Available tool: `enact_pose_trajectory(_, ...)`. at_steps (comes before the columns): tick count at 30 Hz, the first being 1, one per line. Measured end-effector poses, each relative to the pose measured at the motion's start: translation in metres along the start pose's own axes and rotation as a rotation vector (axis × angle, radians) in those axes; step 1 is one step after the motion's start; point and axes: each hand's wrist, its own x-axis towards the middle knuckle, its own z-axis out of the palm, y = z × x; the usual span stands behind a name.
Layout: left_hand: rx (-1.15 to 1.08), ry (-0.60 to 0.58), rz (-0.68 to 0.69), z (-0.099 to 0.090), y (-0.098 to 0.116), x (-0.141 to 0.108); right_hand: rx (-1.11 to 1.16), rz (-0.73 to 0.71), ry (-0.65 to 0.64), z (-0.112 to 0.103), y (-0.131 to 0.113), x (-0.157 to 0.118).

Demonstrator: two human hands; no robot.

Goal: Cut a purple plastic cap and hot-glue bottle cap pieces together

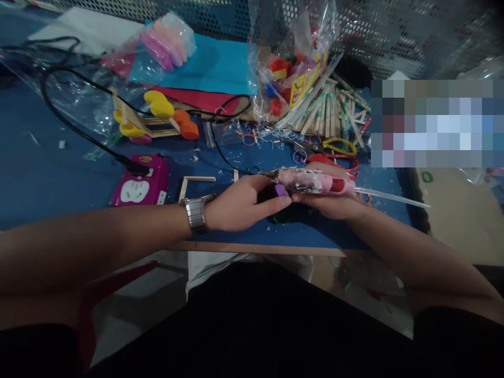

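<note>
A pink hot glue gun (305, 180), smeared with glue, lies sideways in my right hand (333, 205), whose fingers wrap round it. A clear glue stick (394, 197) juts out of its back end to the right. My left hand (236, 203), below a silver watch, is closed by the gun's nozzle. Its thumb and fingers pinch a small purple piece (281, 190), perhaps a cap. The gun's tip lies close to the left fingers; whether it touches the piece I cannot tell. Below the hands a dark green round thing is mostly hidden.
A magenta power socket (142, 181) with a black cord stands left. Near it lie an L-shaped stick frame (197, 180) and a stick model with yellow and orange caps (157, 118). Scissors (340, 147), a bag of caps (291, 73) and wooden sticks (318, 115) lie behind.
</note>
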Motion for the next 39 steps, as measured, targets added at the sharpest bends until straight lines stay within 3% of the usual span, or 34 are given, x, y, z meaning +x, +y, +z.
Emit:
enact_pose_trajectory(10,0.037,0.019,-0.016,0.001,0.000,-0.003,-0.038,-0.064,0.031,-0.001,-0.002,0.002)
enact_pose_trajectory(17,0.029,0.001,-0.037,0.001,0.002,-0.002,-0.013,-0.025,0.015,-0.002,0.002,0.000)
enact_pose_trajectory(29,0.018,0.008,-0.045,0.001,0.002,-0.002,0.095,-0.143,0.018,-0.001,-0.008,0.004)
enact_pose_trajectory(39,-0.072,0.011,0.005,0.004,0.002,-0.001,0.034,-0.039,-0.038,-0.005,-0.010,0.001)
